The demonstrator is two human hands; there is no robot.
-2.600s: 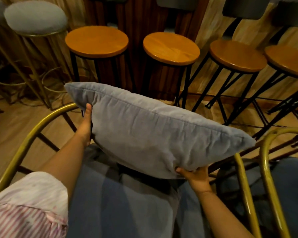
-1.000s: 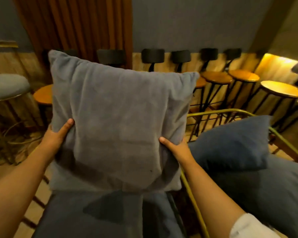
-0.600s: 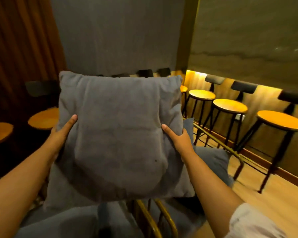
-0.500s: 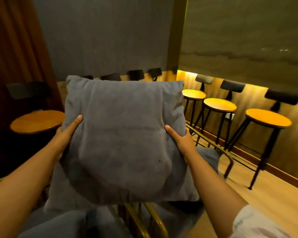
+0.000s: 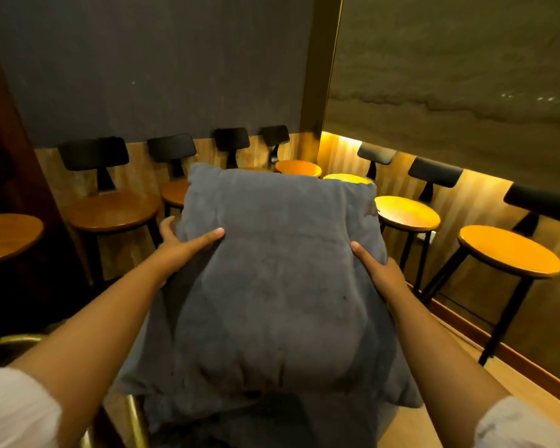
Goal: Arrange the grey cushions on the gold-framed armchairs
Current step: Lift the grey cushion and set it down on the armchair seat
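Observation:
I hold a large grey cushion (image 5: 272,286) upright in front of me, and it fills the middle of the view. My left hand (image 5: 181,245) grips its left edge, thumb across the front. My right hand (image 5: 380,274) presses its right edge, fingers behind. Bits of gold chair frame (image 5: 133,418) show below the cushion at the bottom left, with another gold curve (image 5: 13,339) further left. The armchair seat under the cushion is mostly hidden.
Round wooden stools with black legs and dark backrests line both walls: one (image 5: 114,210) at the left, one (image 5: 408,213) just right of the cushion, one (image 5: 509,250) at the far right. Wooden floor (image 5: 514,383) lies to the right.
The view has turned right and dipped. The cushion has tilted away and sunk lower between my hands. My left thumb now lies further across its front.

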